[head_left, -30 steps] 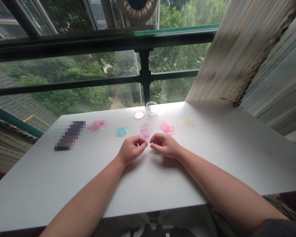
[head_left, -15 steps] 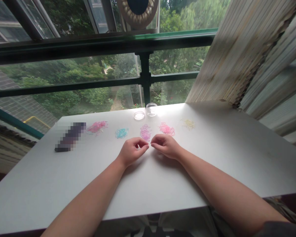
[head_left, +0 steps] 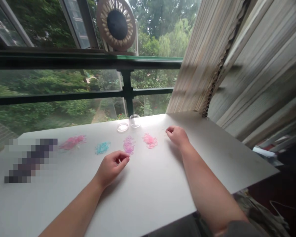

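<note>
Window-side counter [head_left: 150,187] | Blue strands [head_left: 103,147] and purple strands [head_left: 129,144] lay apart, seemingly keeping colours separate | Left hand [head_left: 113,166], beside purple, pinched closed, contents too fine to tell | Right hand [head_left: 178,136] hovered by pale strands [head_left: 164,130], grip unclear

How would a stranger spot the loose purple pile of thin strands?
Find the flat white table below the green window railing. Just beyond the bare left hand lies the loose purple strand pile. Between the turquoise strand pile and pink strand pile, it alone is mainly purple.
</note>
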{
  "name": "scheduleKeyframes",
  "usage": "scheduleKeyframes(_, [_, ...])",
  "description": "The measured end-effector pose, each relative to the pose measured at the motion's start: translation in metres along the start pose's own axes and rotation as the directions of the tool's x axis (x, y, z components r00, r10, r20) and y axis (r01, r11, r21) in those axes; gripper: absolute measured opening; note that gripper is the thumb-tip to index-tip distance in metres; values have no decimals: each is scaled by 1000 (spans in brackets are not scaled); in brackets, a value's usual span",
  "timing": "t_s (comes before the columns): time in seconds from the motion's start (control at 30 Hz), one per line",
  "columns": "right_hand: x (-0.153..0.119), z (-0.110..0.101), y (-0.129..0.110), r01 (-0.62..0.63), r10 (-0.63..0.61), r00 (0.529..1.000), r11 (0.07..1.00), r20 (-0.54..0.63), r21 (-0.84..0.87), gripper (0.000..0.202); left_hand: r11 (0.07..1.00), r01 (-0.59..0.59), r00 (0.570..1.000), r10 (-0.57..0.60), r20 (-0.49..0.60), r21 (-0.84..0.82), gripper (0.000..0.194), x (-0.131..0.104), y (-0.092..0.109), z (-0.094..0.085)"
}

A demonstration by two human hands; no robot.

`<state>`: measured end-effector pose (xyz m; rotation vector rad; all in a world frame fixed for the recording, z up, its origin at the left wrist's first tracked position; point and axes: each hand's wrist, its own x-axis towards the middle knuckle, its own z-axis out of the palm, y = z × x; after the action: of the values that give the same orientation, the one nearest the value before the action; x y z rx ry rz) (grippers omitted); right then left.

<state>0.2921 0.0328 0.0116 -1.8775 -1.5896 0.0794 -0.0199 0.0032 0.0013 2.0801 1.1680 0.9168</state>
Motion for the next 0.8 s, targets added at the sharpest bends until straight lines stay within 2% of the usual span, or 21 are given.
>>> scheduleKeyframes(0.1, [7, -15, 33, -99, 95, 992, 994, -81, -44, 18, 1000, 19, 1000, -19, -2, -10, 20, 0, -1, -1])
scheduleKeyframes(0.2, [7, -14, 48, -103, 100, 993, 993, -65, -51, 16, 999, 39, 999, -39, 1, -23, 22, 1, -4, -2])
scheduleKeyframes(0.4, [12, -1, 46, -69, 68, 998, 996, -11, -58, 15, 997, 69, 997, -68, 19, -31, 24, 2, -8, -3])
scheduleKeyframes(0.8, [9, 2, 45, -75, 75, 997, 994, 1, -84, 18, 996, 87, 996, -86, 35, -29, 30, 2, -13, -4])
